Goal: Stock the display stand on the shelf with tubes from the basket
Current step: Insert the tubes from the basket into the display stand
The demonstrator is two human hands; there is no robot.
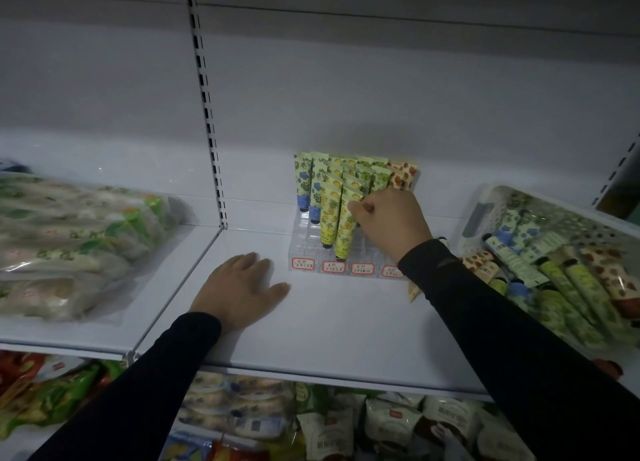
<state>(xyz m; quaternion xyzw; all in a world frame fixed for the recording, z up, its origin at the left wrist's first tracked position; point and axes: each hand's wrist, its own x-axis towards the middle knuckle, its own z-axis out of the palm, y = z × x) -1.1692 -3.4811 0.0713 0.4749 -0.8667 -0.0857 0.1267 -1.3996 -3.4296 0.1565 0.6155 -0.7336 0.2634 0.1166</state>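
On the far left a clear bag of packets (72, 239) lies on the white shelf (311, 325). Next comes the left hand (239, 289). It lies flat on the shelf, palm down, with straight fingers a little spread and the thumb pointing out to the right. It holds nothing. The dark sleeve comes up from the bottom left, over the front edge of the shelf. There is bare white shelf in front of this hand and between it and the clear display stand (311, 249), which sits just to its right, near the back wall. The stand has steps and rows, with small red-edged labels (334, 266) along its front. Tubes stand upright in it: blue flower ones on the left, then yellow flower tubes (329, 218), then green ones, then red ones at the back right. The lower front steps on the right side have open room. The right hand (391, 223) reaches over the right side of the stand, knuckles up, with its fingers curled tight at the green row. The fingertips seem to pinch something there, right beside the yellow tubes, but I cannot tell what. The right sleeve crosses in front of the stand's right corner. On the far right the white basket (485, 215) rests on the shelf, full of mixed loose tubes (571, 287) lying down.
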